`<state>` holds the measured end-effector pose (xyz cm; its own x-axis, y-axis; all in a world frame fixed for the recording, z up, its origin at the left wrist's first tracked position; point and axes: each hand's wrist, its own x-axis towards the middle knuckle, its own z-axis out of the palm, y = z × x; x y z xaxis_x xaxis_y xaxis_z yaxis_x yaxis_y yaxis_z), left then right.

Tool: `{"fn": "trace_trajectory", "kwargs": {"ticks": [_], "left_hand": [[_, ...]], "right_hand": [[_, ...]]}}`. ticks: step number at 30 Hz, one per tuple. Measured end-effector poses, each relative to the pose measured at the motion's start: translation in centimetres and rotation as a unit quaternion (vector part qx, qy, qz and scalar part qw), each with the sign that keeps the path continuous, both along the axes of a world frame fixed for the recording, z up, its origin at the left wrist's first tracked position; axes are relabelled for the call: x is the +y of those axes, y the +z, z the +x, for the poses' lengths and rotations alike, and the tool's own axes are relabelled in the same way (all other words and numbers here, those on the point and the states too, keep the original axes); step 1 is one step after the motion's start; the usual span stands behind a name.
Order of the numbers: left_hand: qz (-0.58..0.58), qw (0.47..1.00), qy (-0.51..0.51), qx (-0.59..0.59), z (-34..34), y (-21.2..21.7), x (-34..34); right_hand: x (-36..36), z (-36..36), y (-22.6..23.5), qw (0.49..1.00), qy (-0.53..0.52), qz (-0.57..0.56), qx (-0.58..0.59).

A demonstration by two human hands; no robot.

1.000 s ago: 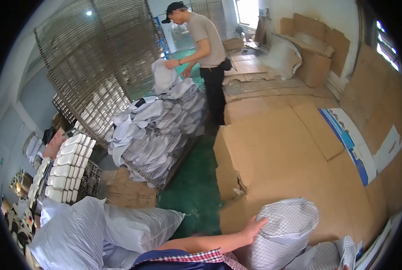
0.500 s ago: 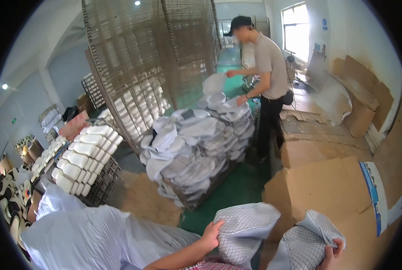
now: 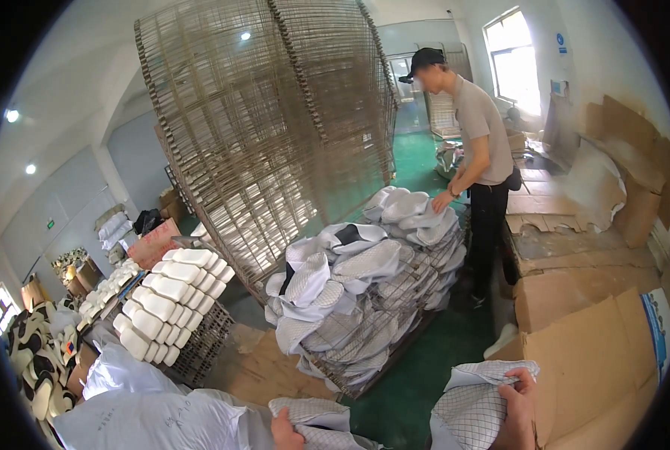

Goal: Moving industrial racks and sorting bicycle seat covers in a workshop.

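My left hand (image 3: 287,432) is closed on the edge of a pale grey fabric cover with a dark grid pattern (image 3: 318,414), low in the view beside the white bag. A second grid-patterned fabric cover (image 3: 466,409) hangs from my right hand (image 3: 521,409), its fingers wrapped round the right edge. The lower parts of both covers run out of the picture. Ahead of my hands, a heap of similar covers (image 3: 350,285) lies piled on a low wire-sided rack.
A co-worker (image 3: 488,142) stands at the heap's far right. Behind it rises a tall wire rack (image 3: 267,112). White moulded pillow-like pieces (image 3: 162,300) are stacked at left. A large white bag (image 3: 155,420) lies lower left; cardboard sheets (image 3: 590,360) cover the right side.
My left hand has moved left and down with its cover; my right hand has shifted left and up with the other. The co-worker's hands have come together over the heap. The view has tilted.
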<state>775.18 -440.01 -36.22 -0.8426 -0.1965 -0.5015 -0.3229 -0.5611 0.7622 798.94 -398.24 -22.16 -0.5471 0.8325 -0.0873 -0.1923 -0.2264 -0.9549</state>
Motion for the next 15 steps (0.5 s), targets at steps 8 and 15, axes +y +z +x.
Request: {"fn": "trace_trajectory", "kwargs": {"ticks": [8,15], "left_hand": [[0.053,0.991,0.105,0.065,-2.5,2.5,1.6],[0.078,0.970,0.178,0.146,-4.5,8.1,4.2]], "right_hand": [[9.3,-7.4,-0.2,0.995,0.082,0.017,-0.061],[15.2,-9.4,-1.9,0.995,0.079,0.052,-0.021]]}}
